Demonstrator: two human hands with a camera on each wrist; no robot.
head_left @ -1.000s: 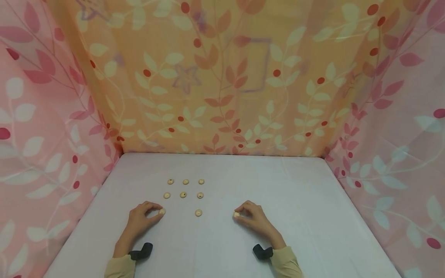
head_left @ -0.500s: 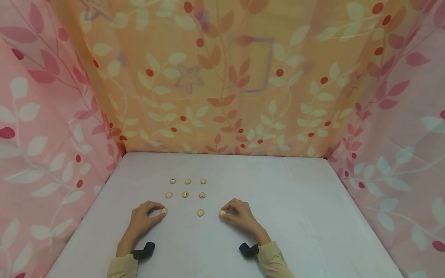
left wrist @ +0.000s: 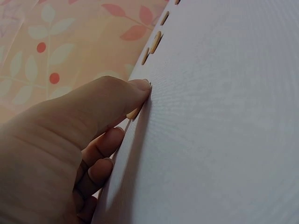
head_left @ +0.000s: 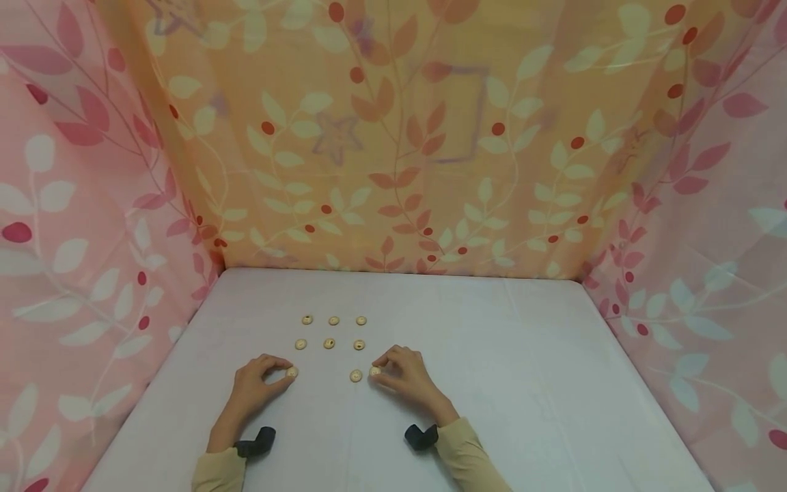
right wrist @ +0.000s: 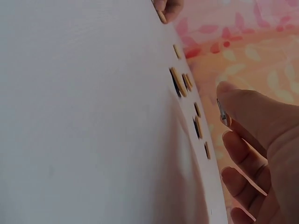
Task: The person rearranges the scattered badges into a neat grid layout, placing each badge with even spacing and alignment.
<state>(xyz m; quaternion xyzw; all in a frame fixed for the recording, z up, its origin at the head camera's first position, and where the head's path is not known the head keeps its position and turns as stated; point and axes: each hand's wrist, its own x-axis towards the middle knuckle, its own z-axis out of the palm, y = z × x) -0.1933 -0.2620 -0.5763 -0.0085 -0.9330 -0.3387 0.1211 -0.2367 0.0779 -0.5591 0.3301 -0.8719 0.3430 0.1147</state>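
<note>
On the white table, my left hand [head_left: 255, 384] pinches a small round pale wooden disc [head_left: 292, 372] between thumb and fingertips. The left wrist view shows the edge of this disc [left wrist: 133, 113] under the thumb, right at the table surface. My right hand [head_left: 408, 379] pinches a similar disc [head_left: 375, 371], its thin edge [right wrist: 222, 113] showing beside the thumb in the right wrist view, above the table. Just left of it lies a loose disc [head_left: 355, 376]. Behind are two rows of three discs, a middle row [head_left: 329, 344] and a back row [head_left: 334, 320], some with dark marks.
The white-covered table [head_left: 492, 355] ends at a patterned orange curtain [head_left: 381, 171] at the back. Pink leafy curtains stand at the left [head_left: 80, 287] and right [head_left: 707, 273]. Each wrist wears a black camera mount, one left [head_left: 257, 443] and one right [head_left: 421, 437].
My right hand has moved left with its disc, from well right of the loose front disc to close beside it. The left hand keeps its place and its pinch on its disc.
</note>
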